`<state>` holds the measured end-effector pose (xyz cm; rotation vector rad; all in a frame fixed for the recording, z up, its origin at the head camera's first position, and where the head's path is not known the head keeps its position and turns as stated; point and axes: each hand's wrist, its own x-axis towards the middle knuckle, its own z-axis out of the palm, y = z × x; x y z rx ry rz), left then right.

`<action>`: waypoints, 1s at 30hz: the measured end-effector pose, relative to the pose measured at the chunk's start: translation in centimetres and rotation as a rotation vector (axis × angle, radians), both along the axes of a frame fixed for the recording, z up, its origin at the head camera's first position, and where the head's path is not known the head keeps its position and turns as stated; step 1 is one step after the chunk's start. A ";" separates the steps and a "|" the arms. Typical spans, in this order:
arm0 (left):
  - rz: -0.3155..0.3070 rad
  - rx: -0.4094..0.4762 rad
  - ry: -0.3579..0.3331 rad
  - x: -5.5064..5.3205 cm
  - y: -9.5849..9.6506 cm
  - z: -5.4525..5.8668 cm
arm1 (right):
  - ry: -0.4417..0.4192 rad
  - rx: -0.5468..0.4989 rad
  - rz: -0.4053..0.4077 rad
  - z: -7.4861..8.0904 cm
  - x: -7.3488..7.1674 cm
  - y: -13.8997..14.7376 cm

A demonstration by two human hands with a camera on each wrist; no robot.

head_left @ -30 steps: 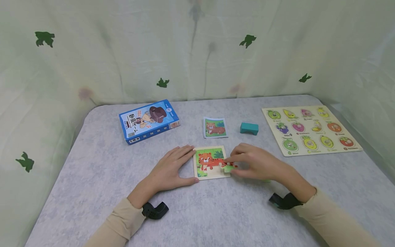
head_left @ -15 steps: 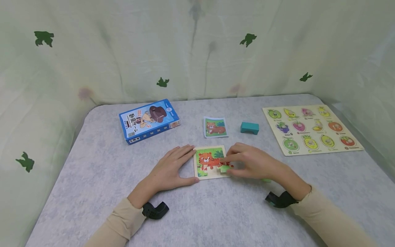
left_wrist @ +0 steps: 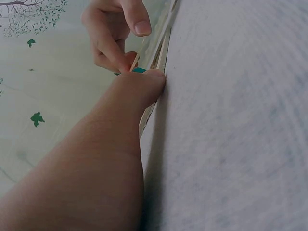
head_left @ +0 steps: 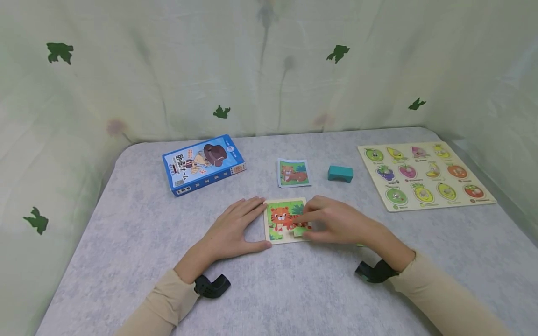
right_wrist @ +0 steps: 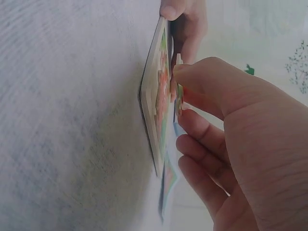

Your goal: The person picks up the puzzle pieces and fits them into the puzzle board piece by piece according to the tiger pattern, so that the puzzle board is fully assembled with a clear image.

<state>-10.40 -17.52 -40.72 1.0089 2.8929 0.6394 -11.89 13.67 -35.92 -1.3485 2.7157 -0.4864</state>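
Note:
A small wooden puzzle board (head_left: 287,238) with a tiger picture lies mid-table, bare wood showing along its lower part. My left hand (head_left: 235,231) rests at its left side, fingers extended at the upper left corner and thumb at the lower left one. Over the board's right part, my right hand (head_left: 336,223) pinches a green and orange puzzle piece (head_left: 299,232) between thumb and fingers. In the right wrist view, that puzzle piece (right_wrist: 179,98) is on edge to the camera, apart from the board (right_wrist: 150,103). The left wrist view also shows the right hand (left_wrist: 108,36) holding it.
A tiger picture card (head_left: 293,173) and a teal arch block (head_left: 340,174) lie behind the board. A blue game box (head_left: 203,164) is at the back left, a fruit puzzle board (head_left: 424,179) at the right. Something small and green (head_left: 360,245) shows beneath the right wrist.
My right hand has moved left with the puzzle piece, from the board's right edge to over its lower right part. The left hand has stayed in place.

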 end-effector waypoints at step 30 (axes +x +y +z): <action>-0.007 0.011 0.001 0.0 0.0 0.0 | 0.005 -0.041 0.032 -1.2 -0.3 -2.1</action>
